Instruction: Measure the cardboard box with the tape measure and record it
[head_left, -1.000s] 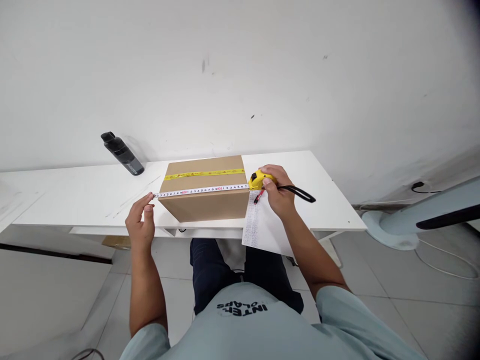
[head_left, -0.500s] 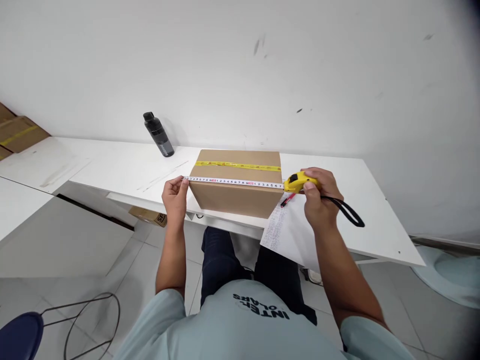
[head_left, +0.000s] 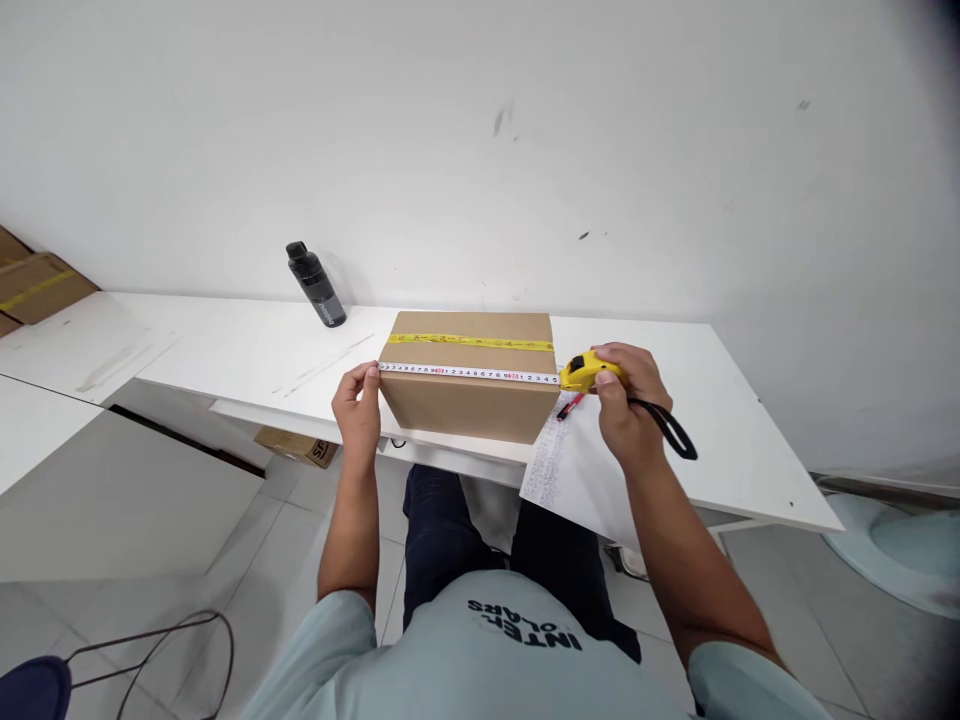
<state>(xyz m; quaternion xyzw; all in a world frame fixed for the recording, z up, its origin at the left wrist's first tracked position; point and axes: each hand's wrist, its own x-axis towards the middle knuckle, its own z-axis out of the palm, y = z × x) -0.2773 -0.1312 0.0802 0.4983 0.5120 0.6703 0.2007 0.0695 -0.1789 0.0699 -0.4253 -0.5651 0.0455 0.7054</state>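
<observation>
Spanning 1 box [head_left: 466,408], 1 tape measure [head_left: 583,372]

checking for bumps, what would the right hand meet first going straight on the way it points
Most likely the box: the right hand points toward it, and the tape measure it holds would reach the box's right end first. Whether the two touch now is hard to tell from this view.

We could pass over the desk [head_left: 225,335] between the bottle [head_left: 319,290] and the cartons [head_left: 46,290], or right of the black strap [head_left: 667,427]; the box [head_left: 465,408] blocks our middle, tape blade [head_left: 480,375] across it, wall [head_left: 420,190] behind.
</observation>
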